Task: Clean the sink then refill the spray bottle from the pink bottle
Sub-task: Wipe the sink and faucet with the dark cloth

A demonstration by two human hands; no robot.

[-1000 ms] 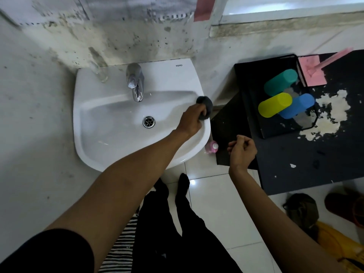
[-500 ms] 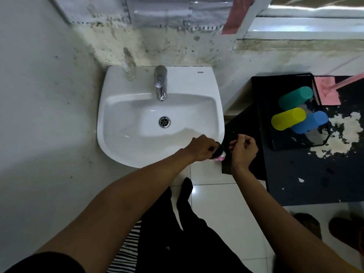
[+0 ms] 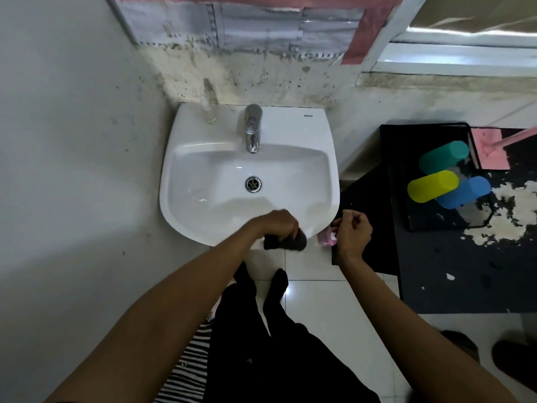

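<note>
A white sink (image 3: 203, 175) hangs on the wall, with a chrome tap (image 3: 252, 132) at the back and a drain (image 3: 253, 183) in the basin. My left hand (image 3: 280, 223) grips a dark cloth (image 3: 287, 242) against the sink's front rim. My right hand (image 3: 353, 234) hovers just right of the rim with its fingers curled, holding nothing I can see. The pink bottle (image 3: 327, 238) stands on the floor below, partly hidden by that hand. A clear spray bottle (image 3: 209, 103) stands on the sink's back left corner.
A black table (image 3: 465, 271) with peeling paint stands to the right. On it a black tray (image 3: 404, 181) holds teal (image 3: 443, 157), yellow (image 3: 433, 186) and blue (image 3: 465, 191) cylinders. A pink pad (image 3: 489, 148) lies behind. White floor tiles (image 3: 313, 298) and my dark-clothed legs lie below.
My left hand has carried the cloth from the sink's right rim down to its front rim. My view has shifted left and up; the right hand has stayed curled beside the sink.
</note>
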